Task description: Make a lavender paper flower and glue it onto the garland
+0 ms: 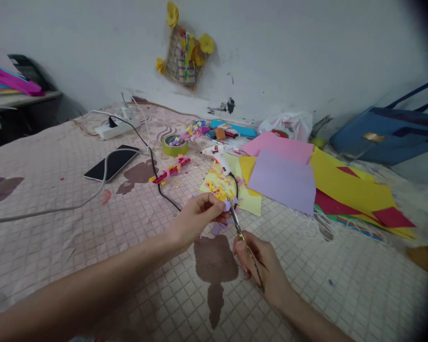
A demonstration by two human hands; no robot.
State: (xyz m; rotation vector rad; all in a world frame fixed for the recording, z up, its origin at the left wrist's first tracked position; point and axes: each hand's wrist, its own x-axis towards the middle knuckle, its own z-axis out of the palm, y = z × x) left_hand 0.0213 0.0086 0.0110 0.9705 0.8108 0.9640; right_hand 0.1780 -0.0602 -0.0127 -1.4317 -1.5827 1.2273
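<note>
My left hand (199,216) pinches a small piece of lilac paper (227,205) between thumb and fingers. A pair of scissors (238,227) is held in my right hand (258,261), its blades pointing up and away, against the lilac piece. Just beyond them, yellow and pink paper bits (217,187) lie scattered on a pale yellow sheet (251,203). A white glue gun (223,164) with a black cord rests on that sheet. Some lilac scraps (217,229) lie on the cloth under my left hand.
A lilac sheet (283,180), pink sheet (292,148) and yellow sheets (345,185) lie right. Left are a phone (112,164), tape roll (175,145), decorated red stick (171,171), power strip (116,129) and cords. A blue bag (395,130) stands back right.
</note>
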